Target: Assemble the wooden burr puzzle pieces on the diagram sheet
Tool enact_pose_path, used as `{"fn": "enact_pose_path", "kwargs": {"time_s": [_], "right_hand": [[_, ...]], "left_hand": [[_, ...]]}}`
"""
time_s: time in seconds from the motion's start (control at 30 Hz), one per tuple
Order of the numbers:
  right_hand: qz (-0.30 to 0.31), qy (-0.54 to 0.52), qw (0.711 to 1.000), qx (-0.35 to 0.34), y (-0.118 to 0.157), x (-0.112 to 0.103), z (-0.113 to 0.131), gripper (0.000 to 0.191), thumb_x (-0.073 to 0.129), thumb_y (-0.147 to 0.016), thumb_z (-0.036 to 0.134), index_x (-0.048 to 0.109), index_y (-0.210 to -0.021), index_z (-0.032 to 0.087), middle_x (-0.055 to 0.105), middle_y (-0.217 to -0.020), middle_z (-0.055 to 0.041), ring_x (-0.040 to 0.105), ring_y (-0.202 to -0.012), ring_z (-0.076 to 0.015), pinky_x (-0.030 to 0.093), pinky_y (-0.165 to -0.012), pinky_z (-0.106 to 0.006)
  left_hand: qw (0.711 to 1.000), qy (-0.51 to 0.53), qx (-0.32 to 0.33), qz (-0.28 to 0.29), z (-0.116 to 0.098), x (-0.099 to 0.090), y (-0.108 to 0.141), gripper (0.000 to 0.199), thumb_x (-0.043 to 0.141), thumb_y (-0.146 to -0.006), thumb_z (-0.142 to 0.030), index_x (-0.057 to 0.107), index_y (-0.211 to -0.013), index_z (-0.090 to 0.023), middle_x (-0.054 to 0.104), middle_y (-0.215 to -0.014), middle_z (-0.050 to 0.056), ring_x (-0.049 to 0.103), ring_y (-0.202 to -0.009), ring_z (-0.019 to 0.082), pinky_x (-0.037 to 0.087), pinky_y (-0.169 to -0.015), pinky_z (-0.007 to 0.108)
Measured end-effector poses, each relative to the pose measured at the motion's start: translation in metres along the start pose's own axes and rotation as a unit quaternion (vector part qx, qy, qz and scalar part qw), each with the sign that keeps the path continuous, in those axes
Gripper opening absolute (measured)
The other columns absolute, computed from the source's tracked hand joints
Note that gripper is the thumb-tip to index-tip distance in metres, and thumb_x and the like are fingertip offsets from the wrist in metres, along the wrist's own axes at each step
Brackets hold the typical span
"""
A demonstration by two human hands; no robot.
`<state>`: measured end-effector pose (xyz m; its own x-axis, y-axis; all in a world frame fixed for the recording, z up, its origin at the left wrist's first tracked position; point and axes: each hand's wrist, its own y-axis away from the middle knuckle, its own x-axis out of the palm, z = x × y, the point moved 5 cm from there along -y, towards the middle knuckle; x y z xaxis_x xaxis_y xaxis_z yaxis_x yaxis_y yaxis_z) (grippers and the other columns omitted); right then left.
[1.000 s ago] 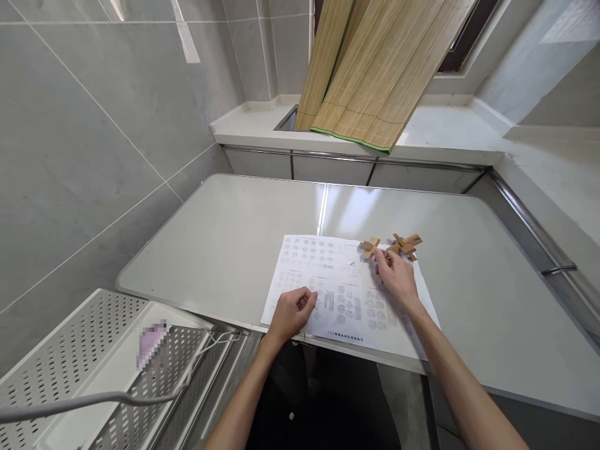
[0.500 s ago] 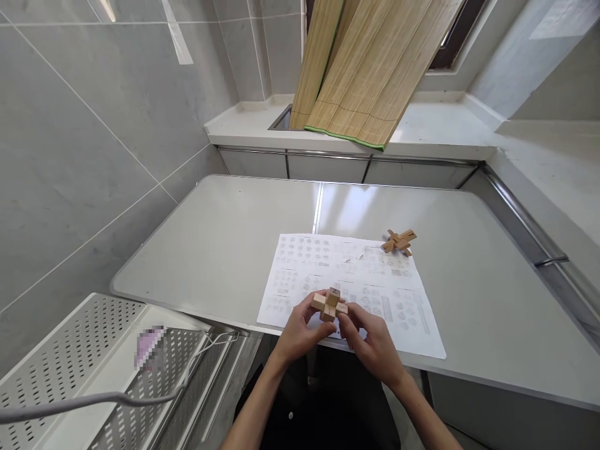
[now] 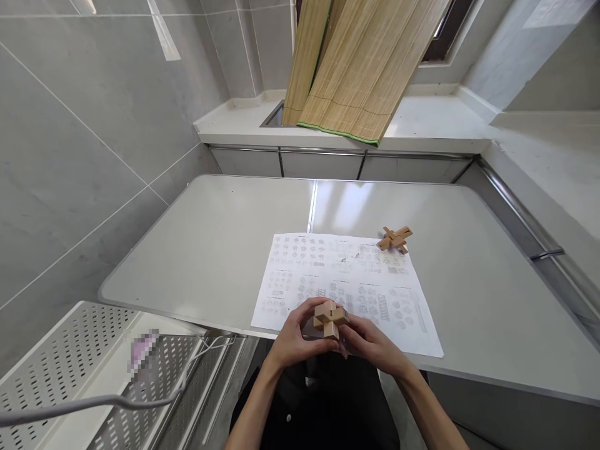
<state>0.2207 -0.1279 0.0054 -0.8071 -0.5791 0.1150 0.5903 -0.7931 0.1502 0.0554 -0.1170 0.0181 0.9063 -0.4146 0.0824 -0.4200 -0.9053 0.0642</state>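
Observation:
A light wooden burr puzzle (image 3: 330, 319), made of crossed interlocking blocks, is held up over the near edge of the table. My left hand (image 3: 300, 337) is closed round its left side, thumb below and fingers behind. On the other side my right hand (image 3: 371, 342) grips it with thumb and fingertips. Under and beyond the hands lies a white instruction sheet (image 3: 347, 281) printed with small diagrams. Another wooden puzzle (image 3: 394, 239), darker and star-shaped, rests at the sheet's far right corner.
The pale folding table (image 3: 225, 250) has a seam across its middle. At the lower left stands a white perforated rack (image 3: 70, 356) with a grey cable (image 3: 140, 401) across it. A bamboo blind (image 3: 356, 81) hangs over the white counter (image 3: 431, 125) behind.
The puzzle has been turned in my hands, so different block faces show, and it sits slightly lower. My left fingers have shifted round it. The view has moved slightly.

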Motion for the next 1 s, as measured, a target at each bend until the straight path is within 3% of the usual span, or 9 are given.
{"fn": "enact_pose_path", "kwargs": {"time_s": [0.17,0.53,0.67,0.77,1.0], "right_hand": [[-0.014,-0.022,1.000,0.005,0.002,-0.004,-0.010,0.044,0.055,-0.102,0.064,0.063,-0.096,0.021,0.061,-0.069,0.0013,0.047,-0.052,-0.0128,0.040,-0.053,-0.027],[-0.081,0.003,0.996,-0.039,0.002,-0.001,-0.002,0.035,0.060,-0.101,0.052,0.061,-0.084,0.021,0.055,-0.065,0.0029,0.049,-0.056,-0.0146,0.042,-0.057,-0.028],[-0.157,0.013,0.987,-0.041,0.004,-0.005,-0.009,0.018,0.068,-0.096,0.039,0.066,-0.094,0.022,0.066,-0.079,-0.0005,0.059,-0.066,-0.0176,0.048,-0.062,-0.028],[-0.209,0.003,0.977,-0.042,0.006,-0.008,-0.014,0.016,0.070,-0.094,0.036,0.067,-0.102,0.023,0.071,-0.087,-0.0024,0.066,-0.075,-0.0204,0.053,-0.068,-0.030],[-0.192,-0.027,0.980,-0.043,0.003,-0.007,-0.012,0.018,0.067,-0.100,0.041,0.067,-0.105,0.024,0.074,-0.095,-0.0048,0.071,-0.084,-0.0222,0.056,-0.073,-0.031]], "left_hand": [[0.999,0.021,0.008,0.026,-0.003,0.004,-0.006,0.071,0.096,-0.070,-0.038,0.066,-0.132,-0.024,0.072,-0.131,0.013,0.068,-0.123,0.034,0.051,-0.109,0.046],[1.000,0.025,-0.006,0.014,0.004,-0.002,-0.008,0.076,0.101,-0.060,-0.034,0.068,-0.127,-0.023,0.074,-0.124,0.012,0.070,-0.119,0.034,0.054,-0.106,0.047],[1.000,0.016,0.000,0.010,0.003,0.001,-0.008,0.078,0.102,-0.057,-0.028,0.067,-0.125,-0.023,0.074,-0.127,0.012,0.069,-0.121,0.035,0.054,-0.106,0.047],[1.000,0.020,0.006,0.012,0.003,0.004,-0.009,0.075,0.102,-0.059,-0.025,0.064,-0.124,-0.024,0.072,-0.131,0.012,0.068,-0.125,0.035,0.053,-0.108,0.047],[0.999,0.027,0.019,0.018,0.002,0.004,-0.010,0.067,0.096,-0.070,-0.022,0.061,-0.127,-0.024,0.070,-0.134,0.013,0.066,-0.129,0.034,0.051,-0.110,0.045]]}}
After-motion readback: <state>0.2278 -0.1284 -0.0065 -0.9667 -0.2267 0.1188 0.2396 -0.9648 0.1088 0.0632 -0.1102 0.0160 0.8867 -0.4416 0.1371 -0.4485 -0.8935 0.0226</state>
